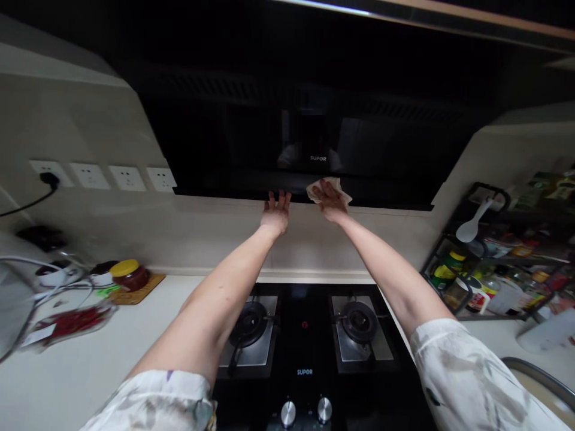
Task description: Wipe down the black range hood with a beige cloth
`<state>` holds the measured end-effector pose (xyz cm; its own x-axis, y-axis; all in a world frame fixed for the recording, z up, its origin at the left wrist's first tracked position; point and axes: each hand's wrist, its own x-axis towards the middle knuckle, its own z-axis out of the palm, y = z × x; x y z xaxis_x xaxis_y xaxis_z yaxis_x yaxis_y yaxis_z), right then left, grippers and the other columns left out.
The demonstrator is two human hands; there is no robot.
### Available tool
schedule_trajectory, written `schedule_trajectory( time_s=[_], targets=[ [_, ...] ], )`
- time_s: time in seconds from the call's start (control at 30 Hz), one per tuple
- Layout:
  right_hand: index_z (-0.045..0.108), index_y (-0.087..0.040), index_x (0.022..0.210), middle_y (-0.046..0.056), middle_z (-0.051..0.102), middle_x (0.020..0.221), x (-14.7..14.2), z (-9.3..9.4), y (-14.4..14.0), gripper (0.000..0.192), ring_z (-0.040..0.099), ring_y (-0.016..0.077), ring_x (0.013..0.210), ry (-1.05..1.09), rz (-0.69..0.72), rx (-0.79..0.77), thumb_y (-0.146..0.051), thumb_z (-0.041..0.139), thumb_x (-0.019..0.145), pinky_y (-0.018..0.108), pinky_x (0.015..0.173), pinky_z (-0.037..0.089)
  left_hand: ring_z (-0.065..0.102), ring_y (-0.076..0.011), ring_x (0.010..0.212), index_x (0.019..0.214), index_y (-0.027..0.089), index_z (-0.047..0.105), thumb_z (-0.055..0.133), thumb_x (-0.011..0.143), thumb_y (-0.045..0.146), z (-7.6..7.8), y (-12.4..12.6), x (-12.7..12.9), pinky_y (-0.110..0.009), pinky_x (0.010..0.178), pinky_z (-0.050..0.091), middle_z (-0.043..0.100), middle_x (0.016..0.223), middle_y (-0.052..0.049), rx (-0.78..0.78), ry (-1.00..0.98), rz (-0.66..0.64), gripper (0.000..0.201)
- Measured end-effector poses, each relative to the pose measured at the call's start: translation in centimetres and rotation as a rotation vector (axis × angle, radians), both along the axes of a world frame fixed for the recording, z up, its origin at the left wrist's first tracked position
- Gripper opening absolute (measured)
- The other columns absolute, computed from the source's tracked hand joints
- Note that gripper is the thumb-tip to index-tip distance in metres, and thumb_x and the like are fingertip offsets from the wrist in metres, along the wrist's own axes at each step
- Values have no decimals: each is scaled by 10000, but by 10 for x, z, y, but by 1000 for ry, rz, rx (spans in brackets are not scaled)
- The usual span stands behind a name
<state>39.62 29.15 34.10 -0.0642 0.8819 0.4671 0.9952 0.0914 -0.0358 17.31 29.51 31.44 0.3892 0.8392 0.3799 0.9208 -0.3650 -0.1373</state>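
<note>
A wide, glossy black range hood [251,143] spans the upper middle of the head view. My right hand [332,203] presses a pale, crumpled cloth [344,191] against its lower front edge, right below the brand lettering. The fingers lie over the cloth, whose corners stick out around them. Just to the left, my left hand [276,212] touches the hood's bottom lip with its fingertips. Its fingers are stretched upward and a little apart, with nothing seen in them. Both arms reach forward over a black gas stove [305,347].
Two burners [359,322] and two knobs [324,410] are on the stove. On the left counter are a yellow-lidded jar [129,275] on a wooden board [144,292] and a bag of red chillies [76,323]. A black rack [485,317] of bottles stands right.
</note>
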Motion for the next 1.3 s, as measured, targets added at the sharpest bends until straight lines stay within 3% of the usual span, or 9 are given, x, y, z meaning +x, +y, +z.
schedule_trajectory(
  time_s=[0.1,0.27,0.4,0.6,0.7,0.8,0.87,1.13,1.3],
  targets=[
    [412,-289,1796,76,165,1911,40,14,-9,727,139,317,1786,57,-135,52,-157,447,1081,597,1420,255,137,-521,1738,1850,113,109,605,977,99,-2,3,1,-613,1360,331,90,1910,-231,-4,-12,-13,1004],
    [450,-251,1775,229,189,1872,134,29,-39,650,214,524,1722,445,-587,206,-332,441,1131,893,1215,329,146,-523,1736,1853,149,49,596,987,137,-8,7,1,-647,1341,359,140,1906,-222,35,-51,-61,1024],
    [460,-221,1772,318,238,1811,156,38,-42,639,398,510,1617,707,-840,332,-384,323,1168,782,1168,443,133,-529,1736,1850,119,118,589,1008,134,-12,6,0,-626,1359,333,117,1909,-224,41,-52,-63,966],
    [705,-39,1516,300,476,1698,83,50,27,572,338,523,1640,563,-704,376,-281,358,1131,801,1248,375,132,-534,1733,1843,154,-47,570,1018,182,-17,9,-4,-653,1347,325,112,1907,-233,98,-40,-68,1031],
    [743,-104,1495,212,689,1503,52,49,40,515,482,442,1560,246,-369,302,-214,415,1114,748,1328,290,140,-525,1734,1849,131,0,538,1007,153,-16,7,-8,-637,1348,323,114,1908,-226,98,-14,-49,1000],
    [580,-284,1690,94,671,1580,51,48,30,592,535,360,1519,-105,55,185,-190,439,1123,681,1342,292,144,-533,1729,1847,85,95,570,981,147,-12,3,-12,-611,1348,329,99,1909,-232,81,26,-13,990],
    [489,-378,1744,44,632,1634,71,48,20,640,548,335,1507,-168,131,149,-203,452,1130,629,1336,328,138,-547,1725,1839,55,114,626,955,174,-9,0,-12,-602,1340,344,86,1905,-255,68,40,11,1029],
    [617,-133,1614,232,542,1650,230,28,-21,584,386,440,1608,116,-427,326,-392,323,1181,739,1314,288,131,-569,1720,1837,63,-9,706,912,350,-1,-1,-12,-632,1269,448,108,1893,-283,40,62,54,1204],
    [472,-142,1730,248,399,1760,262,24,-37,618,290,425,1692,179,-583,343,-356,317,1172,653,1342,319,138,-580,1714,1832,32,14,689,910,333,4,2,-13,-639,1253,465,98,1887,-305,2,90,72,1182]
  ],
)
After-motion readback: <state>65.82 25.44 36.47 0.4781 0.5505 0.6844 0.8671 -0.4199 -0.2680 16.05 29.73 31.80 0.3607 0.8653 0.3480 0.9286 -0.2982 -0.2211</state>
